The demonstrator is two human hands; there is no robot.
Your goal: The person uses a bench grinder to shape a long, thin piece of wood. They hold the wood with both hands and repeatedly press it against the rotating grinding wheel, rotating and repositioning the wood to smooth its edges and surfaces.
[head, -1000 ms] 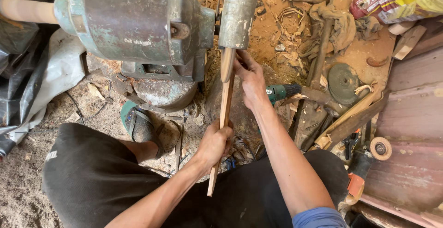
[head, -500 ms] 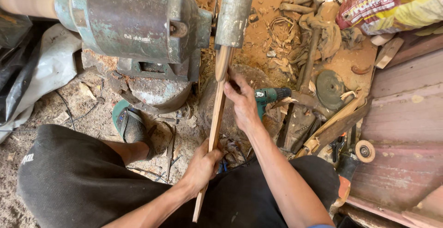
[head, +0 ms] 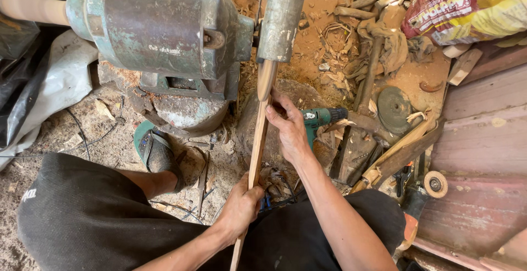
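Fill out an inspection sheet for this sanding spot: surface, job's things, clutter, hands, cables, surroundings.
Surface: dirt floor covered in sawdust and wood shavings.
Job's things: long thin wooden stick, its top end against the grey sanding drum driven by the green-grey motor.
Clutter: teal cordless drill, round grinding disc, small wheel, rag, wood offcuts, printed sack.
Hands: left hand grips the stick low; right hand steadies it near the drum.
Cables: thin dark wire lying on the floor left of the foot.
Surroundings: reddish wooden boards on the right, black plastic sheet on the left; sandalled foot beside the motor base.
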